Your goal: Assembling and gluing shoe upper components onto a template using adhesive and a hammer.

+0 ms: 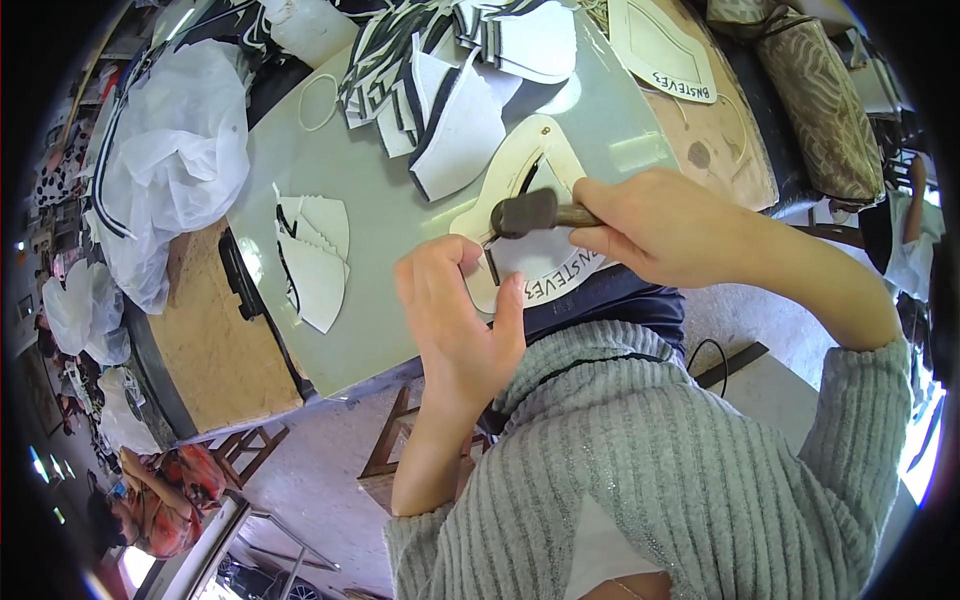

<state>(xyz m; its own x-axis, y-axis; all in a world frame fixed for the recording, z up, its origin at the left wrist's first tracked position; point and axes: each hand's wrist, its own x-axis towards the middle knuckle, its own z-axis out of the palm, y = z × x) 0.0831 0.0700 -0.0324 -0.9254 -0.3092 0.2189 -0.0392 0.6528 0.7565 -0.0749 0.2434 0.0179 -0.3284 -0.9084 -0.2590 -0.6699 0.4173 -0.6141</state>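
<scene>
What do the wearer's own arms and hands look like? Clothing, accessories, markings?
The left sleeve and right sleeve are soft grey ribbed knit, ending near the elbows. Below them, the left forearm and right forearm are bare. The left hand and right hand are ungloved. No watch, bracelet, ring, cable or marking shows.

Workshop, by the look of it: I'm at a bench (385, 225) with a hammer (527, 213) and a cream template (497, 175), dark-edged cut white pieces (460, 135) piled ahead, bulging plastic bags (185, 135) left, another person (175, 505) lower left.
</scene>
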